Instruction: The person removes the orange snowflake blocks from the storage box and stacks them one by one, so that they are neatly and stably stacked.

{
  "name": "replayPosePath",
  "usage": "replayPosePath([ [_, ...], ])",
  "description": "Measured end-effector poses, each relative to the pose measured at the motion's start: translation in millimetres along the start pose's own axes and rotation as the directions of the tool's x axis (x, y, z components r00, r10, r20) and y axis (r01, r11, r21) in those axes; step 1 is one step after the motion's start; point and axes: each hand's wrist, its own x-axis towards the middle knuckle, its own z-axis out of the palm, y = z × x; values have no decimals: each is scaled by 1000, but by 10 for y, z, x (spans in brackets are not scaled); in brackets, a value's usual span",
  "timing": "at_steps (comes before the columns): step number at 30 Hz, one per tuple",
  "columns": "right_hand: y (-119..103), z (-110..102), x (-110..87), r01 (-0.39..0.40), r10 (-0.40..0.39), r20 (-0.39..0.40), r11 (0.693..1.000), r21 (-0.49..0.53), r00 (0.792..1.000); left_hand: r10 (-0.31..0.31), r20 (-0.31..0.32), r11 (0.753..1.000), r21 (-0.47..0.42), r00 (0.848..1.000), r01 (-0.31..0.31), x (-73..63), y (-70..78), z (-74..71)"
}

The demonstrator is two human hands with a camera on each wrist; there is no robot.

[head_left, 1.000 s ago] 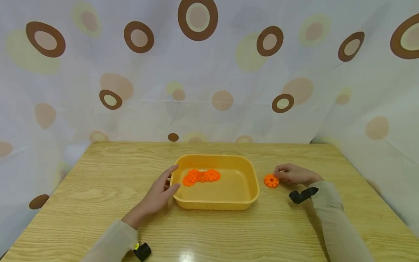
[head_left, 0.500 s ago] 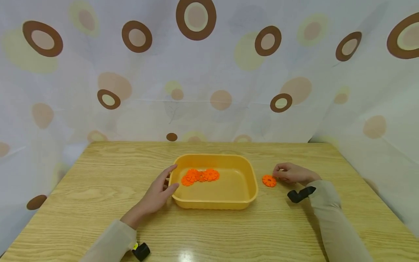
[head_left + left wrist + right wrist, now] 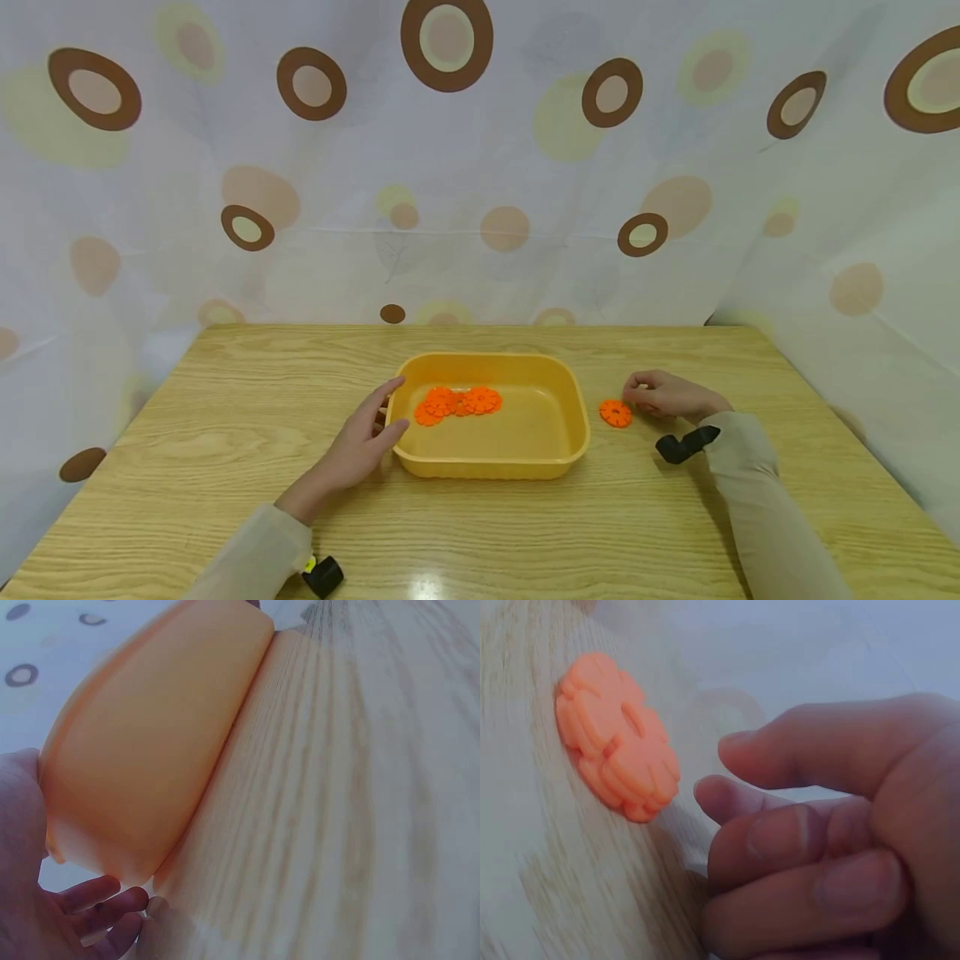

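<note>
Behind the left hand (image 3: 362,446), toward the body: light beige left sleeve (image 3: 258,554), with black left wrist camera (image 3: 323,577) just beside the cuff. Left hand: gripping the left end of a yellow plastic tray (image 3: 487,472); thumb and index finger spread apart along the end rim, remaining fingers curled at the outer wall near the base, per left wrist view. Tray orientation: upright on the wood-grain table (image 3: 495,533), long dimension extending rightward from the left hand. Inside the tray, just right of the left fingertips: cluster of orange notched flower-shaped discs (image 3: 481,401), flat and overlapping; exact count not discernible. Farther right, between tray and right hand (image 3: 675,396): loose orange notched piece (image 3: 616,413), flat on the table, two layers visible in right wrist view, just beside the right fingertips but not touching. Right hand: fingers curled, unladen; thumb tip and index tip close together, narrow gap between. On the near side of the right hand: black right wrist camera (image 3: 686,446), then light beige right sleeve (image 3: 772,500). Beyond both hands, past the far table edge: pale fabric (image 3: 450,275) with brown-ringed ovals.
</note>
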Motion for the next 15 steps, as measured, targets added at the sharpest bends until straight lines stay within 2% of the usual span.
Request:
replayPosePath([
  [3, -14, 0, -5, -4, 4, -26, 1000, -10, 1000, -6, -1, 1000, 5, 1000, 6, 3, -11, 15],
  [10, -86, 34, 27, 48, -56, -187, 998, -50, 981, -22, -3, 1000, 0, 1000, 22, -9, -4, 13],
  [15, -151, 68, 43, 94, -91, -220, 996, 2, 971, 3, -5, 1000, 0, 1000, -3, -2, -7, 3],
])
